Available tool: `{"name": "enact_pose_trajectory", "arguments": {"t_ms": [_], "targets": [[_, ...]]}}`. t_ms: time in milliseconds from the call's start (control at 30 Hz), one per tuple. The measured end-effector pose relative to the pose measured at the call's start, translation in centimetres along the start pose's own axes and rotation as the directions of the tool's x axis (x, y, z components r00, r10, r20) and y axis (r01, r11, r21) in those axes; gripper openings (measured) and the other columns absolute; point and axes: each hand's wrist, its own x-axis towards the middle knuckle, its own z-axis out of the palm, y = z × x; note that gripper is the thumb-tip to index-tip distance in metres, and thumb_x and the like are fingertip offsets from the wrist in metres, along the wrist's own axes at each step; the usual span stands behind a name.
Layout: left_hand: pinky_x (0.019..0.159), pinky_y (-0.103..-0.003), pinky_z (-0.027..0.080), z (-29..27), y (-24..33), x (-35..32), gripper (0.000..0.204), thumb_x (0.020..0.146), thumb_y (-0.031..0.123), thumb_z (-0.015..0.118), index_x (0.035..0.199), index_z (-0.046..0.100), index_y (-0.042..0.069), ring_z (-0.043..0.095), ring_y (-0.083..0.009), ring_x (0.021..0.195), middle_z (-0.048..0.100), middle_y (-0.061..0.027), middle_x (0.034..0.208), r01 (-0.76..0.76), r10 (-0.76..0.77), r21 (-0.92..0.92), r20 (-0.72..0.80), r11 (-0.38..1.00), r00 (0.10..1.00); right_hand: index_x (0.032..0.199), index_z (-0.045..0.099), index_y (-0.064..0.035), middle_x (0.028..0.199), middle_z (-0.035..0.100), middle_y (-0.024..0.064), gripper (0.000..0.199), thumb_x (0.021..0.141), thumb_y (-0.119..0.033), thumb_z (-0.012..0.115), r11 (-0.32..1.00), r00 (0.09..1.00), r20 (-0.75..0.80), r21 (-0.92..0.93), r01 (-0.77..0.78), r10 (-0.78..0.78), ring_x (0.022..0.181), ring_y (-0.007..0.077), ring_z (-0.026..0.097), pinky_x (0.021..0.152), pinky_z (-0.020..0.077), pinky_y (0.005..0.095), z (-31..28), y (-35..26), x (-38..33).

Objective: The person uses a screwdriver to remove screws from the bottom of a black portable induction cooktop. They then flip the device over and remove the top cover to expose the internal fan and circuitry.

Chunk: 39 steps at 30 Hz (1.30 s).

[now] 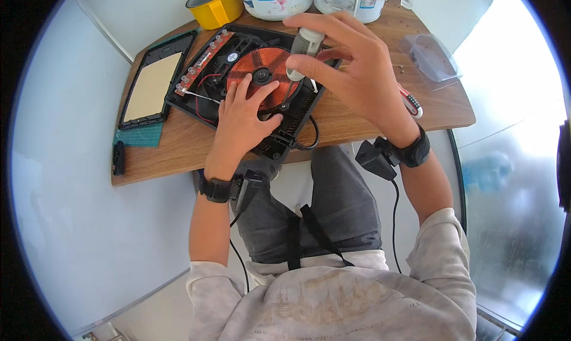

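— Head view, report?

— My left hand [244, 112] rests fingers spread on the copper coil [262, 73] of the opened cooker base [238, 79], mid-table [357, 121]. My right hand [351, 73] pinches a small white tube [304, 46] upright over the coil's rim.

— Handling?

— I judge the tube light and smooth; hold its barrel. The coil windings look delicate; press flat.

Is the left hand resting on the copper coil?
Yes, the left hand lies flat with its fingers on the round copper coil inside the open black casing.
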Motion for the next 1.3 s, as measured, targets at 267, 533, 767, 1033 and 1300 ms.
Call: {"name": "enact_pose_trajectory", "arguments": {"t_ms": [267,533,767,1033,1300], "targets": [[0.116,-0.054,0.041,0.5,0.3,0.1,0.064,0.078,0.022,0.081,0.139,0.066,0.032,0.044,-0.0480,0.142,0.052,-0.0166,0.154,-0.017,0.023,0.056,-0.100,0.998,0.995,0.139,0.066,-0.0142,0.119,0.069,0.0079,0.048,0.093,-0.005,0.074,0.999,0.995,0.100,-0.053,-0.011,0.016,0.108,0.0177,0.071,0.091,0.0624,0.0316,0.4,0.4,0.6],[0.113,-0.048,0.047,0.8,0.8,-0.5,0.055,0.076,0.018,0.079,0.130,0.074,0.029,0.054,-0.0455,0.136,0.061,-0.0169,0.146,0.010,0.000,0.044,-0.216,0.999,0.976,0.137,0.066,-0.0081,0.116,0.067,0.0179,0.048,0.090,-0.013,0.075,0.996,0.996,0.082,-0.082,-0.025,0.032,0.101,0.0316,0.066,0.092,0.0540,0.0387,-0.1,-0.7,2.1],[0.113,-0.046,0.047,0.7,1.1,-0.3,0.056,0.075,0.017,0.079,0.130,0.074,0.029,0.055,-0.0441,0.135,0.061,-0.0159,0.146,0.011,-0.001,0.047,-0.201,0.999,0.980,0.141,0.062,-0.0070,0.121,0.067,0.0199,0.053,0.089,-0.012,0.073,0.999,0.997,0.078,-0.042,-0.026,0.029,0.098,0.0309,0.068,0.089,0.0550,0.0395,0.9,0.7,2.3],[0.113,-0.046,0.047,0.7,0.9,-0.3,0.054,0.076,0.019,0.081,0.129,0.075,0.028,0.054,-0.0428,0.135,0.062,-0.0146,0.144,0.003,0.007,0.049,-0.209,0.999,0.978,0.141,0.061,-0.0058,0.127,0.068,0.0188,0.053,0.088,-0.007,0.071,0.998,0.991,0.129,-0.066,-0.019,0.028,0.098,0.0287,0.069,0.086,0.0561,0.0370,1.1,-0.4,2.1],[0.113,-0.046,0.048,0.5,0.4,-0.3,0.054,0.076,0.019,0.082,0.129,0.075,0.027,0.054,-0.0428,0.134,0.062,-0.0149,0.144,0.019,-0.015,0.030,-0.148,0.999,0.989,0.135,0.066,-0.0062,0.126,0.069,0.0159,0.048,0.087,0.000,0.070,0.960,0.910,0.397,0.190,-0.206,0.117,0.100,0.0251,0.069,0.089,0.0571,0.0358,-0.6,-3.1,4.2]]}}
